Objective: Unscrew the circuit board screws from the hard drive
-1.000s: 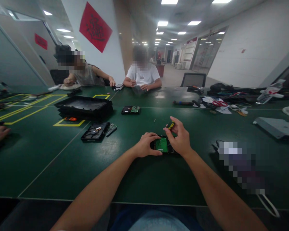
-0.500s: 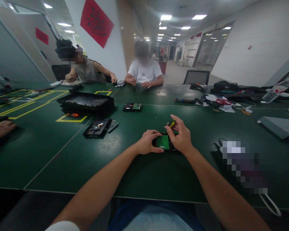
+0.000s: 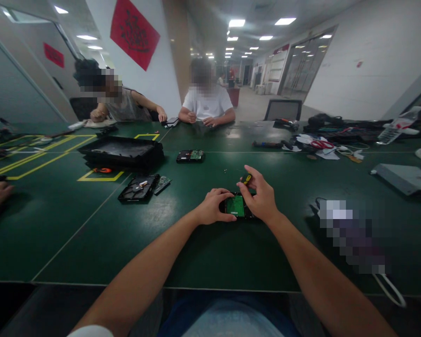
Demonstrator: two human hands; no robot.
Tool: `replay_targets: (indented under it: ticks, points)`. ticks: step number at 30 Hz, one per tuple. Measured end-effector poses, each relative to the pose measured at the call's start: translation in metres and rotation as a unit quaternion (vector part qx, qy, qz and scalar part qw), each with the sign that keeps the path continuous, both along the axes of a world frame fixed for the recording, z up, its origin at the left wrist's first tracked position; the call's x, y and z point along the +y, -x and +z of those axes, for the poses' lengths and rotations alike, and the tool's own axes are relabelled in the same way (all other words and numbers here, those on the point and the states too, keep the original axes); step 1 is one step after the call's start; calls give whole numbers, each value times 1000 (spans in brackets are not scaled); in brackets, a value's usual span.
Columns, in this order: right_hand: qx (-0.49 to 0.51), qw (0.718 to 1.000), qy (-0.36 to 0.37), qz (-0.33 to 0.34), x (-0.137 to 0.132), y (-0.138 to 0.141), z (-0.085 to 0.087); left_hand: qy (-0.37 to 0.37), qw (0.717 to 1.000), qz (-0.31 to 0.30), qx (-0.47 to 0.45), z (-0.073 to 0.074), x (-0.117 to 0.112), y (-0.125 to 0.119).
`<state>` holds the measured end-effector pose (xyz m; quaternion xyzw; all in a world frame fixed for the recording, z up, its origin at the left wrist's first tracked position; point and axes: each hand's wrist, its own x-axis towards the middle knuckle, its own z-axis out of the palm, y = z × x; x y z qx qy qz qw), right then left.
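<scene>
You could read no text for certain: black brushed characters [image 3: 136, 32] stood on the red diamond sign [image 3: 134, 36] on the pillar [image 3: 164, 77], while the smaller red sign [image 3: 54, 55], white shirt [image 3: 207, 102] and green board [image 3: 235, 205] showed only marks too small or blurred

The flat rectangular circuit board [image 3: 235, 206] is bright green, its boxy drive casing [image 3: 248, 213] black; the stubby tool [image 3: 246, 179] is yellow and black. The smooth wide bench [image 3: 196, 257] is dark green, marked with straight yellow tape lines [image 3: 98, 179]. The diamond-shaped paper sign [image 3: 135, 33] is red with black brush-stroke characters
</scene>
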<state>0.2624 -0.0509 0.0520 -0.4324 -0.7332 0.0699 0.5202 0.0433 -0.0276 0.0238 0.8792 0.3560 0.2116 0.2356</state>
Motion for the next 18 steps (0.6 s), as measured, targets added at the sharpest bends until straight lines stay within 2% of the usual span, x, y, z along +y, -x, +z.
replay_targets:
  ticks: [12, 18]
  points:
    - [-26, 999, 10, 34, -3, 0, 2, -2, 1000, -1, -1, 0, 1, 1]
    - [-23, 1000, 0, 20, -4, -1, 3, -1, 1000, -8, -7, -2, 0, 1]
